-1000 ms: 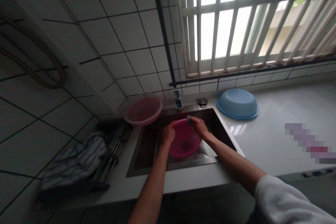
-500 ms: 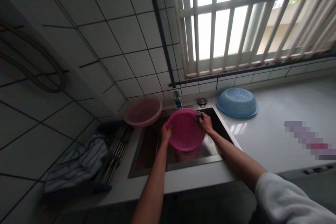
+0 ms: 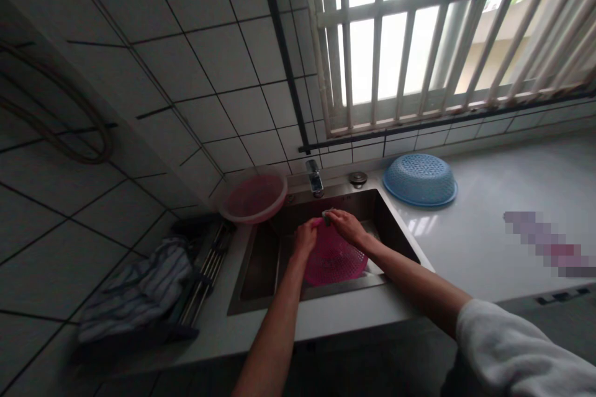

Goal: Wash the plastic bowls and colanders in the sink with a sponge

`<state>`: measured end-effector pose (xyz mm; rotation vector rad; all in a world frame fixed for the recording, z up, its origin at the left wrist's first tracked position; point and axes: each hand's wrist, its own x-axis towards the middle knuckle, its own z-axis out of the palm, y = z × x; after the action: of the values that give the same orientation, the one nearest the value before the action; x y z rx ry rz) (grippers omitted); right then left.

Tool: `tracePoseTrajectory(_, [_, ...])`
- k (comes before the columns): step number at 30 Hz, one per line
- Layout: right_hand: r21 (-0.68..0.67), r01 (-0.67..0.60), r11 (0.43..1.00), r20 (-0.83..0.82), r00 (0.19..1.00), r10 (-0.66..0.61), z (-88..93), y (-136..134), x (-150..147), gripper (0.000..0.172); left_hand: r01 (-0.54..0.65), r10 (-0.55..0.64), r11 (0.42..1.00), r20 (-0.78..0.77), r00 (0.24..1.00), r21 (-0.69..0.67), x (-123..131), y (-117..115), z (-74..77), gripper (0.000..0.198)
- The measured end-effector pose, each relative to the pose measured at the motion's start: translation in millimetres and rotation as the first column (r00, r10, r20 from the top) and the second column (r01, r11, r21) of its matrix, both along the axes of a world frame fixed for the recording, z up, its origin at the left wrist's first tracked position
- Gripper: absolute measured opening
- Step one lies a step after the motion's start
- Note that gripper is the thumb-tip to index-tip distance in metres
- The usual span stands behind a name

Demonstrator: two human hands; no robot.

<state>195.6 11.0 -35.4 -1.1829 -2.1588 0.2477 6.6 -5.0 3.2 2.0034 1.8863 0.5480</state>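
Note:
A pink plastic colander (image 3: 336,257) is held tilted inside the steel sink (image 3: 384,217), its perforated side facing me. My left hand (image 3: 305,238) is closed on its upper left rim. Close beside it, my right hand (image 3: 345,226) pinches a small grey-green scrubbing pad or cloth (image 3: 325,215) against the top of the rim. What exactly this pad is stays too small to tell. Behind the hands stands the chrome faucet (image 3: 315,178). Part of the colander's rim is hidden by my fingers.
A translucent pinkish basin (image 3: 255,198) sits at the sink's back left corner. On the right counter (image 3: 479,242) a blue colander (image 3: 420,180) lies upside down. A drain strainer (image 3: 358,178) is behind the sink. A striped cloth (image 3: 139,288) covers a rack at left.
The pink colander has tipped and dropped lower toward me in the sink. My right hand has moved left along the rim with the pad, coming close to my left hand.

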Motion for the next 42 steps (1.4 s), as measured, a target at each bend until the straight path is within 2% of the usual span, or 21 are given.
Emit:
tracePoseTrajectory(3, [0.028,-0.089,0.996,0.037,0.995,0.088,4.0,-0.9,-10.1,0.035,0.065,-0.065,0.998,0.011,0.998,-0.018,4.2,-0.1,-1.7,0.037])
tracePoseTrajectory(5, [0.025,-0.061,0.998,-0.013,0.998,0.061,6.4,2.4,-5.3,0.037,0.050,-0.051,0.999,0.090,0.995,0.009,2.1,2.4,-1.8,0.041])
tracePoseTrajectory(8, [-0.050,0.159,0.986,-0.190,0.968,-0.166,5.9,11.4,18.7,0.036,-0.091,0.070,0.993,0.249,0.966,0.074,-9.9,10.0,-2.3,0.037])
tracePoseTrajectory(10, [-0.167,0.314,0.935,-0.256,0.901,-0.349,2.1,16.8,37.5,0.033,-0.220,0.165,0.968,0.353,0.921,0.120,-21.1,15.7,-3.8,0.032])
tracePoseTrajectory(12, [-0.262,0.386,0.885,-0.235,0.864,-0.446,-2.5,19.6,50.3,0.029,-0.288,0.202,0.944,0.411,0.889,0.158,-31.0,19.3,-5.6,0.034])
tracePoseTrajectory(14, [-0.283,0.406,0.869,-0.217,0.855,-0.471,-5.7,19.3,53.3,0.028,-0.316,0.221,0.928,0.390,0.894,0.197,-36.0,19.4,-6.3,0.034])
tracePoseTrajectory(17, [-0.203,0.374,0.905,-0.241,0.877,-0.417,-5.3,14.3,40.9,0.030,-0.270,0.206,0.937,0.275,0.939,0.220,-30.7,13.4,-4.1,0.038])
tracePoseTrajectory(19, [-0.123,0.261,0.957,-0.227,0.932,-0.283,-2.4,9.2,26.1,0.033,-0.152,0.119,0.974,0.187,0.975,0.170,-20.3,7.8,-1.7,0.045])
tracePoseTrajectory(21, [-0.048,0.097,0.994,-0.191,0.976,-0.105,1.4,4.4,11.0,0.038,0.005,-0.018,0.994,0.122,0.992,0.112,-9.0,3.3,0.1,0.051])
tracePoseTrajectory(23, [0.003,-0.030,1.000,-0.156,0.987,0.030,5.5,2.1,1.1,0.044,0.092,-0.103,0.991,0.108,0.989,0.097,-1.7,1.2,0.7,0.052])
tracePoseTrajectory(24, [0.014,-0.053,0.999,-0.150,0.987,0.054,7.5,2.3,-0.4,0.045,0.095,-0.108,0.990,0.118,0.987,0.105,-0.7,1.2,0.4,0.052])
tracePoseTrajectory(26, [-0.001,-0.004,1.000,-0.174,0.985,0.004,10.2,5.5,4.7,0.045,0.030,-0.051,0.991,0.163,0.985,0.127,-4.1,3.4,-0.7,0.050])
tracePoseTrajectory(28, [-0.061,0.146,0.987,-0.244,0.957,-0.156,9.9,10.9,18.7,0.041,-0.095,0.057,0.985,0.248,0.967,0.143,-12.6,8.1,-2.4,0.045])
tracePoseTrajectory(31, [-0.193,0.356,0.914,-0.297,0.867,-0.401,3.5,18.1,43.2,0.034,-0.251,0.165,0.953,0.406,0.899,0.168,-26.8,16.6,-5.1,0.036])
tracePoseTrajectory(33, [-0.223,0.406,0.886,-0.285,0.843,-0.457,-1.2,19.9,52.6,0.031,-0.281,0.171,0.940,0.444,0.879,0.195,-32.7,20.0,-6.5,0.037])
tracePoseTrajectory(37, [-0.117,0.390,0.913,-0.292,0.866,-0.407,-1.5,16.3,47.1,0.033,-0.236,0.155,0.951,0.355,0.922,0.198,-31.7,16.5,-4.8,0.039])
tracePoseTrajectory(39, [-0.068,0.299,0.952,-0.232,0.923,-0.306,1.8,12.3,36.1,0.034,-0.169,0.123,0.975,0.284,0.951,0.144,-25.6,11.5,-1.5,0.039])
tracePoseTrajectory(42, [-0.014,0.092,0.996,-0.107,0.990,-0.092,6.8,7.0,18.0,0.039,-0.003,-0.010,0.998,0.222,0.975,0.057,-14.2,4.7,3.8,0.053])
